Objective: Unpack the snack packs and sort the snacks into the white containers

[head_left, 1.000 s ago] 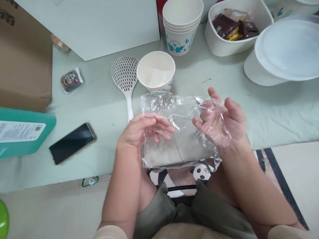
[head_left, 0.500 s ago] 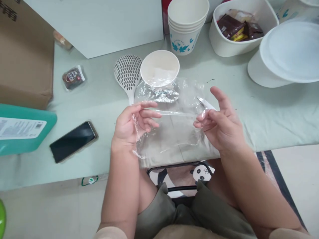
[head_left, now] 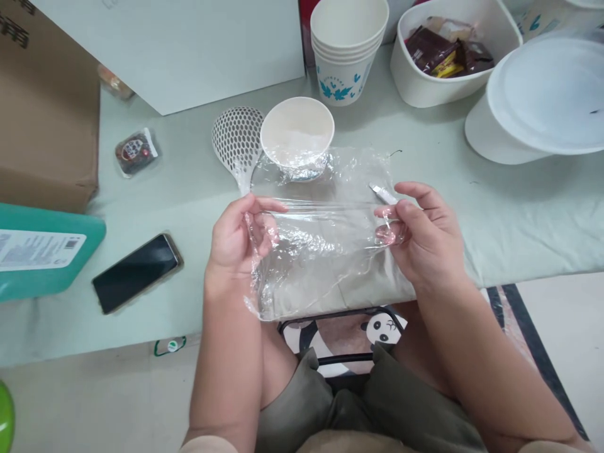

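Note:
A crinkled sheet of clear plastic film is stretched between my two hands above the table. My left hand has its fingers curled around the film's left side. At the other side, my right hand pinches the film between thumb and fingers. A small white knife with a pointed blade lies just beyond my right fingers, its rear part hidden by them. Past the film stands a white paper cup, its lower part seen through the plastic. A skimmer with a perforated head lies left of the cup, its handle mostly hidden.
A phone, a teal container and a wrapped snack are on the left. Behind stand stacked paper cups, a tub of snacks and a lidded tub. Boxes border the back left.
Both hands have closed more on the film, and its top edge is pulled into taut folds between them. The film hangs slightly lower at the front left.

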Tool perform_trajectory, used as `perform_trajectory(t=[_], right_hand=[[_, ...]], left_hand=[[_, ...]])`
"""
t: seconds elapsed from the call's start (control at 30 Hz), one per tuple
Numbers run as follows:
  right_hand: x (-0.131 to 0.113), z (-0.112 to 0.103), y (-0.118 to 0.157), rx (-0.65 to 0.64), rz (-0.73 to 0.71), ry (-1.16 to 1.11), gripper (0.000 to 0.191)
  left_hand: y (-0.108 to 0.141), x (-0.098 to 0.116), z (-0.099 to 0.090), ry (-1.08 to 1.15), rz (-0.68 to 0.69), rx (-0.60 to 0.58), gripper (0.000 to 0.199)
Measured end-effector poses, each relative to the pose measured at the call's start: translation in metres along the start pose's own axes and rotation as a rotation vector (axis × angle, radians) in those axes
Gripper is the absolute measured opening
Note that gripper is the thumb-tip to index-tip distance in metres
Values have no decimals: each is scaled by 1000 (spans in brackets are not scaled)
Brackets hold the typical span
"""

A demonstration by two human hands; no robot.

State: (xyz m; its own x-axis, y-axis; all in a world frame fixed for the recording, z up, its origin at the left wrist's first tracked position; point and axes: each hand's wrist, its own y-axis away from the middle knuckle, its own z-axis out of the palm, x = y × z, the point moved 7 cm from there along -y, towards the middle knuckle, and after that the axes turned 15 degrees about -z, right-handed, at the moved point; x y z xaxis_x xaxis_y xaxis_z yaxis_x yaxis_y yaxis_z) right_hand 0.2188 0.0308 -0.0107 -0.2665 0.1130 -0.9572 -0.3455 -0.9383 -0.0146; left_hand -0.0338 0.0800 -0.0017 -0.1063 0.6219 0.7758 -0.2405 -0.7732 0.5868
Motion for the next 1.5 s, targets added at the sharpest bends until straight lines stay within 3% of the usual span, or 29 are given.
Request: perform_trajectory(t=[0.13,0.27,0.37,0.53,0.63,0.7,0.8,0.97,1.13,1.3,1.33,1.43,1.5], right_hand=[[-3,-8,-2,89,-51,12,19],[-1,-15,-3,85,-56,82,15],[-2,-20,-5,85,-87,120,14],[-3,-26,-7,126,-96,116,12],[-4,-21,-8,89,-101,117,14],[-6,-18,-8,103,-104,110,14],[-6,-17,-6,182,-60,74,13],[-4,-23,-5,229,-69,59,13],[-2,-24,-8,118,-107,105,14],[-3,-17,-7,82,-167,138,11],[-2,-16,-7,77,-168,140,11],[1,-13,-7,69,-153,141,10],[0,-15,-7,93,-167,150,10]], left_hand=[[1,3,1,13,42,28,44],[2,4,4,23,85,-7,32],[4,4,0,25,101,85,22],[3,5,-7,100,116,228,22],[0,4,-10,146,124,274,22],[-1,4,-10,157,132,268,23],[-1,3,-4,99,115,167,23],[5,3,5,-47,110,47,43],[7,3,7,-125,165,39,64],[13,14,10,-71,416,119,88],[14,15,10,-71,454,139,83],[14,13,12,-128,437,167,30],[13,10,13,-170,378,121,25]])
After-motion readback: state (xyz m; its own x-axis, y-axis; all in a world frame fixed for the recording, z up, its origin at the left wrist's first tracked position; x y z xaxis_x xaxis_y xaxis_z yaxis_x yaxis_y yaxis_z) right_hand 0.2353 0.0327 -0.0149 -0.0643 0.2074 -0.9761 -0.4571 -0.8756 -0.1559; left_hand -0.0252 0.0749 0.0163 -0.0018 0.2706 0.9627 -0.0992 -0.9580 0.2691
